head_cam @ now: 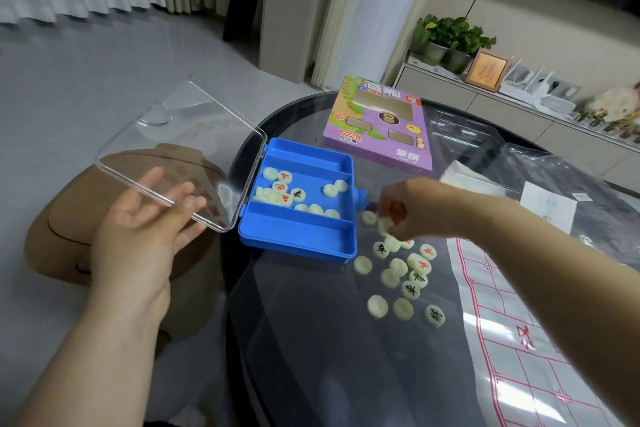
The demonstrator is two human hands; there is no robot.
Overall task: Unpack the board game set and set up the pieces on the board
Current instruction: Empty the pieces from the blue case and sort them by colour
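The blue case (294,243) lies open on the dark glass surface (311,357). Its clear lid (180,135) swings out to the left of the case, past the edge of the surface. The left hand (138,229) is under this lid with fingers straight and spread. They are seen through the plastic and seem to support it. The middle compartment of the case contains about a dozen stored pieces (298,195).

Just right of the case, the right hand (412,208) hangs low over the surface, its fingers curled around a few pale pieces (383,225). Right of the case's near corner, loose pieces (398,267) lie scattered on the surface. Some show red or black characters, and others show only a plain side.

Farther right of the case, the board sheet (512,322) with red lines lies flat. Beyond the case lies the purple box (377,146). Left of the case, a brown rounded object (59,236) stands on the floor.
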